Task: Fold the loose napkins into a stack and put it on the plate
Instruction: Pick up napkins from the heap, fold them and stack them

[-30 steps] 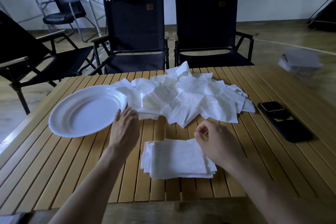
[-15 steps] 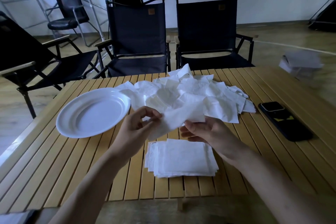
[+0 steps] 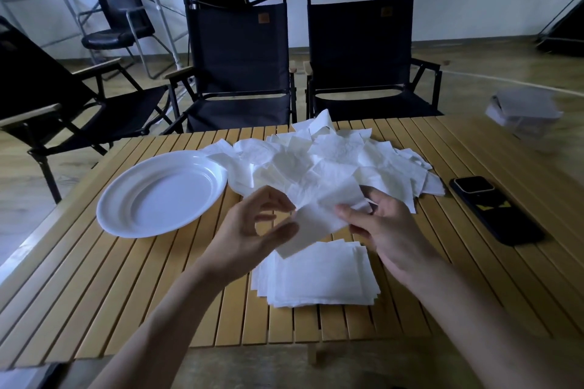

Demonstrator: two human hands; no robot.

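Two-handed, facing a crumpled heap of loose white napkins (image 3: 335, 151) beside the white plate (image 3: 158, 196), pinching one creased napkin (image 3: 325, 208) just above the squared folded stack (image 3: 319, 281): left hand (image 3: 249, 234) gripping by thumb and fingertips, right hand (image 3: 388, 234) with curled fingers. Working at a slatted wooden table (image 3: 94, 294) opposite black folding chairs (image 3: 240, 50); finding the tan chair patches (image 3: 263, 18) unreadable.

Words: none can be read.
Chair tags (image 3: 263, 18): two small brown patches at 12 o'clock, too tiny to read.
Phone (image 3: 496, 210): yellow shapes at 3 o'clock, no letters.
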